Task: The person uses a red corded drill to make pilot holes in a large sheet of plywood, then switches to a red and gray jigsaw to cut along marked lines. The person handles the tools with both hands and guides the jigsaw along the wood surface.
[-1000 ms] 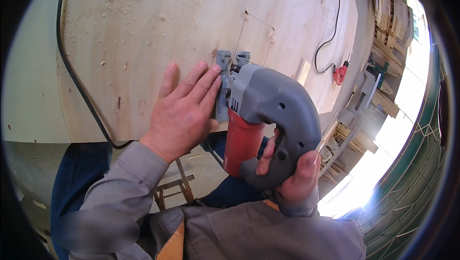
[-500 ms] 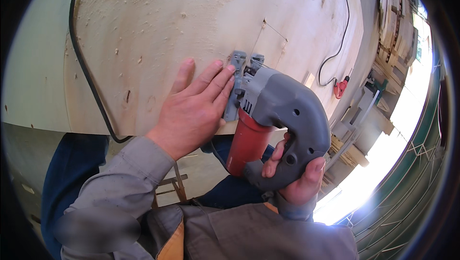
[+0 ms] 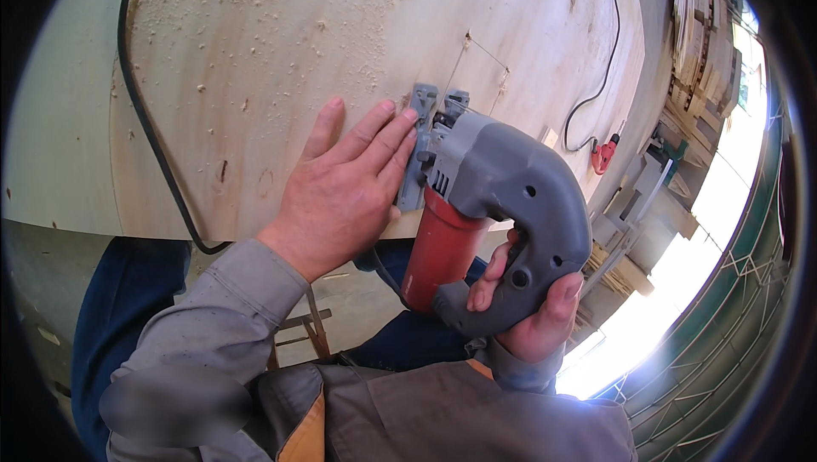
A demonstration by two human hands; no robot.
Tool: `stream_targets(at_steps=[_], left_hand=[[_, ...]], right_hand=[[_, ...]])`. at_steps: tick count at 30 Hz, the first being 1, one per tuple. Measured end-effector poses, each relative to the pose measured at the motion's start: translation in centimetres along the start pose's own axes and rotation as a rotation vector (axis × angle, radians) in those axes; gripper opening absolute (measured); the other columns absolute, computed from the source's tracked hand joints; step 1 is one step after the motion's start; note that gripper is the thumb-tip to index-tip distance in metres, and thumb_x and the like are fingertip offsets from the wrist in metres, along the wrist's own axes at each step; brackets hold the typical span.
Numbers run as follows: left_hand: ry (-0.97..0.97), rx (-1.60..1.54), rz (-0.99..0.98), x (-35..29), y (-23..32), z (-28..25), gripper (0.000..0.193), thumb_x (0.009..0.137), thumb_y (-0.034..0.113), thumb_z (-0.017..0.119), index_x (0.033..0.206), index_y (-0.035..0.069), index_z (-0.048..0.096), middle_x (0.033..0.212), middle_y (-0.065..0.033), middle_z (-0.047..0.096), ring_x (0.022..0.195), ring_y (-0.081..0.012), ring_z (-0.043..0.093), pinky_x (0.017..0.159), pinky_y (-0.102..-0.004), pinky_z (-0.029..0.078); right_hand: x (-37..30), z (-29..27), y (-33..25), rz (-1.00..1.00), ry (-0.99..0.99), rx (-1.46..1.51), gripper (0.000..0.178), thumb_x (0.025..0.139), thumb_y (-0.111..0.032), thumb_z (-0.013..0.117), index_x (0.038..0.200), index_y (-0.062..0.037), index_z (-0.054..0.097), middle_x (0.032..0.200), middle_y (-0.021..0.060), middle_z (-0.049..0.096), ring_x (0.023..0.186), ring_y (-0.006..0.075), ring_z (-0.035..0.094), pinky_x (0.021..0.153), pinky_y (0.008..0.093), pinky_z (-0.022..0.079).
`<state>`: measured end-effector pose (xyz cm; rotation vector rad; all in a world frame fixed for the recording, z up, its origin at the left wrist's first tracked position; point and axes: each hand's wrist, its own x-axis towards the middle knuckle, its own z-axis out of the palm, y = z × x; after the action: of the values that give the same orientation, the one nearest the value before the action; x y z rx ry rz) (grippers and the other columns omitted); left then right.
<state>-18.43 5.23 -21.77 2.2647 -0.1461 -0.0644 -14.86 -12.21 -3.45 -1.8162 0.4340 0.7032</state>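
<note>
My right hand (image 3: pixel 540 317) is wrapped round the grey handle of a red and grey jigsaw (image 3: pixel 511 160). The jigsaw's metal base plate (image 3: pixel 412 181) rests on a pale wooden board (image 3: pixel 272 79), near its front edge. My left hand (image 3: pixel 336 185) lies flat with its fingers stretched out, the fingertips against the left side of the base plate. A thin line is marked on the board ahead of the tool, with a small hole at its corner. The blade is hidden under the jigsaw's front.
Sawdust (image 3: pixel 332 2) is scattered over the board's far left. A black cord (image 3: pixel 153 122) curves along the left and over the front edge. At the right lie a red power tool (image 3: pixel 605 156) and its cord (image 3: pixel 606 71). Stacked timber (image 3: pixel 702 45) stands beyond.
The jigsaw has shifted very slightly forward, and my left hand has stayed beside its base plate. More sawdust shows on the far part of the board.
</note>
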Motion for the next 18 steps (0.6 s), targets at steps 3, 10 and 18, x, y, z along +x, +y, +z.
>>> stream_targets(at_steps=[3,10,18], left_hand=[[-0.004,0.002,-0.002,0.2,-0.2,0.1,0.082,0.066,0.036,0.085,0.140,0.006,0.063,0.157,-0.0055,0.052,0.150,-0.0224,0.043,0.127,-0.0565,0.019],[0.042,0.015,-0.004,0.6,-0.1,0.3,0.063,0.076,0.028,0.074,0.135,0.006,0.067,0.152,-0.0050,0.056,0.146,-0.0212,0.047,0.126,-0.0560,0.022],[-0.010,0.017,-0.004,1.3,-0.5,-0.1,0.083,0.069,0.037,0.084,0.142,0.005,0.061,0.157,-0.0058,0.052,0.149,-0.0232,0.043,0.127,-0.0563,0.019]], right_hand=[[0.2,0.0,0.1,-0.004,0.008,0.001,0.088,0.096,-0.071,0.058,0.136,0.0066,0.044,0.098,0.0167,0.066,0.067,0.0234,0.068,0.063,0.0374,0.058],[0.4,-0.3,-0.2,0.001,0.021,0.018,0.088,0.097,-0.071,0.057,0.136,0.0071,0.044,0.097,0.0171,0.066,0.068,0.0241,0.068,0.063,0.0378,0.058],[1.1,-0.3,-0.5,-0.014,0.021,0.018,0.087,0.097,-0.070,0.057,0.137,0.0072,0.044,0.098,0.0179,0.066,0.068,0.0248,0.069,0.063,0.0383,0.058]])
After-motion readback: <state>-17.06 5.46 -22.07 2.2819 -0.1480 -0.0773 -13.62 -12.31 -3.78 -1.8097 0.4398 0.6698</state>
